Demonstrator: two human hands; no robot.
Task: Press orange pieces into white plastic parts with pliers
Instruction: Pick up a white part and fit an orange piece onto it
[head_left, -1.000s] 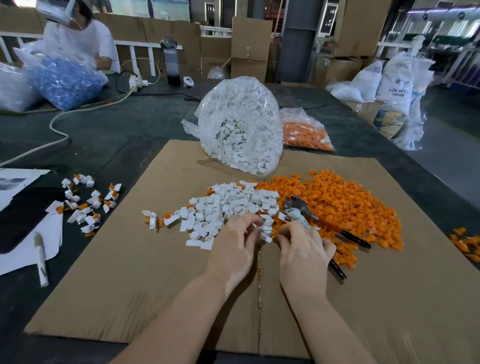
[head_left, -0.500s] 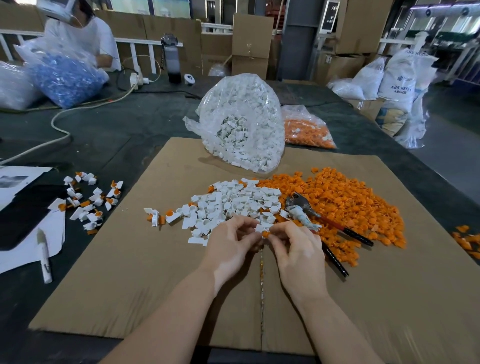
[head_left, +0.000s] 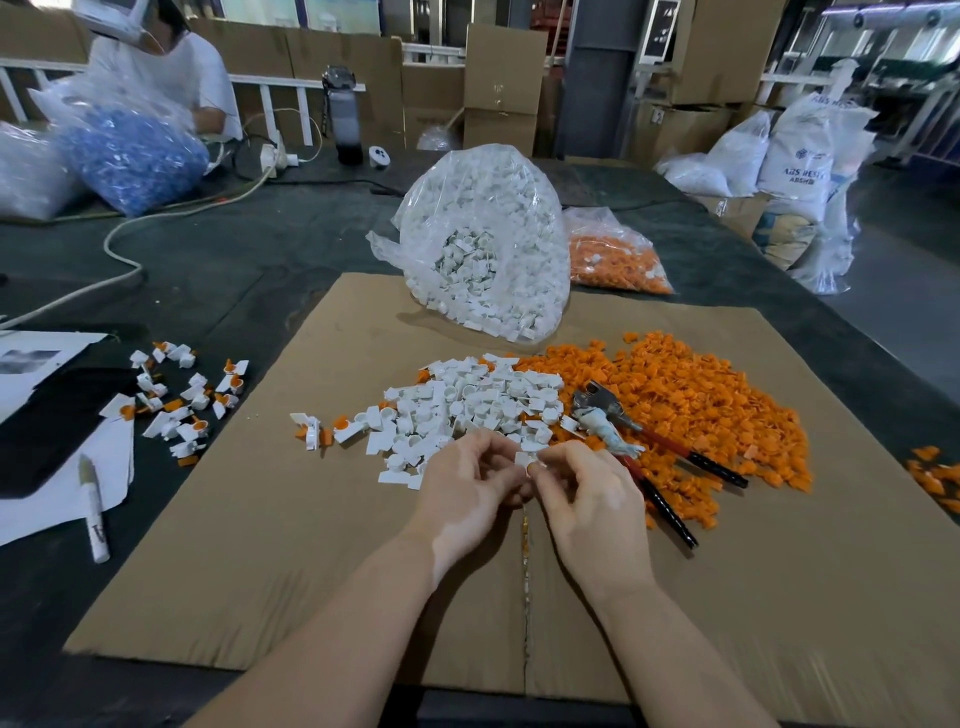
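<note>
My left hand (head_left: 470, 486) and my right hand (head_left: 582, 493) meet over the cardboard sheet (head_left: 311, 545), and both pinch one small white plastic part (head_left: 525, 460) between their fingertips. Whether an orange piece is between the fingers I cannot tell. Just beyond lies a heap of loose white parts (head_left: 467, 405). An orange pile (head_left: 675, 400) spreads to its right. The pliers (head_left: 618, 431), with red and black handles, lie on the orange pile beside my right hand, untouched.
A clear bag of white parts (head_left: 488, 244) and a bag of orange pieces (head_left: 613, 254) stand behind the piles. Assembled white-and-orange parts (head_left: 182, 395) lie left of the cardboard, near papers and a marker (head_left: 93, 509). Another person (head_left: 171, 67) sits far left by a blue-filled bag.
My hands drew back from the white heap toward me and came together. They now hold one white part between their fingertips. The pliers have not moved.
</note>
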